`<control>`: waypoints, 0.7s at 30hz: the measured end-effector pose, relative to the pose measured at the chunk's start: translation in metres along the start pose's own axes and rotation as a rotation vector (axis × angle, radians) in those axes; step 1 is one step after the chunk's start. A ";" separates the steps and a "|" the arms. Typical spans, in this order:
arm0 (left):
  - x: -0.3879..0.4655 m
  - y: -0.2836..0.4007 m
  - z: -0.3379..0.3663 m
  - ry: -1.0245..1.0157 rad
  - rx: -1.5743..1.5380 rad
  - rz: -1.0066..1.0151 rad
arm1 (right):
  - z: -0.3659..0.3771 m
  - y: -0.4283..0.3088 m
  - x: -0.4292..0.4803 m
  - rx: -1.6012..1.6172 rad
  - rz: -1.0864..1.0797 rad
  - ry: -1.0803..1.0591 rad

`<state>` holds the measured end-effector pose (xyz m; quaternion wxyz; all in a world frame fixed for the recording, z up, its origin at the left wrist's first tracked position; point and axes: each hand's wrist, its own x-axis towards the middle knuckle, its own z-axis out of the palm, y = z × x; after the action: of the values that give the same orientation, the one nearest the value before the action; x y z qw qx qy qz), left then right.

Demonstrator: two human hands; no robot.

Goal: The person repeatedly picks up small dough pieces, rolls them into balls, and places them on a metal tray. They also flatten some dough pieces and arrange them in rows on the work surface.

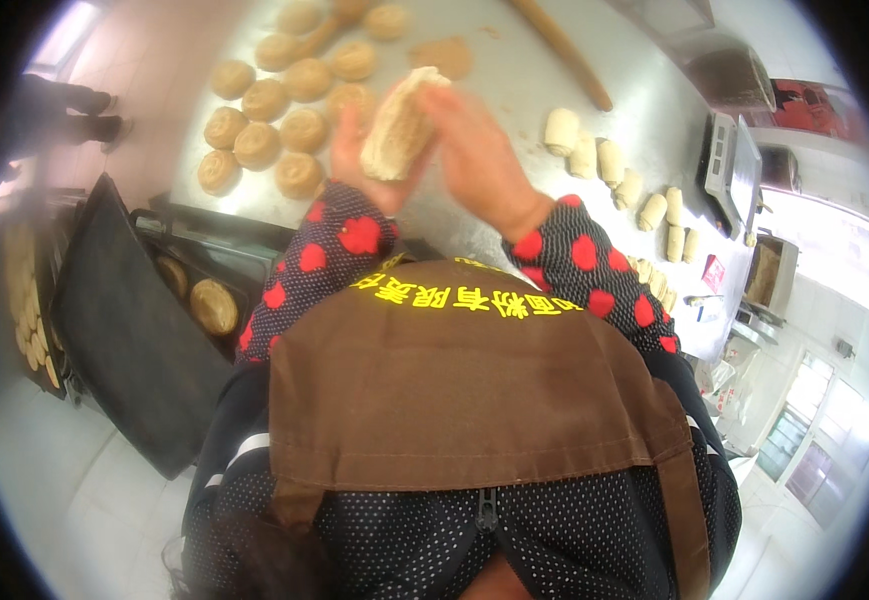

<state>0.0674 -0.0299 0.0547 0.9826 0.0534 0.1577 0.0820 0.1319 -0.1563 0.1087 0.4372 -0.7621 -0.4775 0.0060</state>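
A pale, elongated piece of dough is held up over the metal worktop, between my two hands. My left hand supports it from the left and below. Flat along its right side lies my right hand, slightly blurred. Several round, browned dough pieces with swirled tops stand in rows to the left of my hands. To the right, several pale rolls of dough form a loose line along the worktop. Just beyond the held dough is a flat brown patch, too blurred to identify.
A wooden rolling pin lies at the far right of the worktop. An open electric griddle with round cakes and its dark lid sit at my left. A kitchen scale stands right. Someone's legs show at far left.
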 end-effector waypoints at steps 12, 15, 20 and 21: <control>0.009 -0.016 -0.002 -0.580 -0.426 -0.164 | -0.011 -0.008 0.019 -0.120 -0.024 -0.036; -0.008 -0.027 0.009 -0.306 0.358 0.284 | -0.003 -0.013 0.009 -0.090 -0.239 -0.313; -0.010 -0.017 0.026 -0.162 0.172 0.115 | -0.007 0.006 -0.012 -0.033 -0.416 -0.299; -0.009 -0.012 0.028 -0.055 0.072 -0.023 | -0.012 0.019 -0.002 -0.137 -0.387 -0.319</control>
<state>0.0699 -0.0458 0.0817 0.9849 0.0893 0.1339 0.0635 0.1494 -0.1683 0.1027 0.2965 -0.6737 -0.6768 0.0099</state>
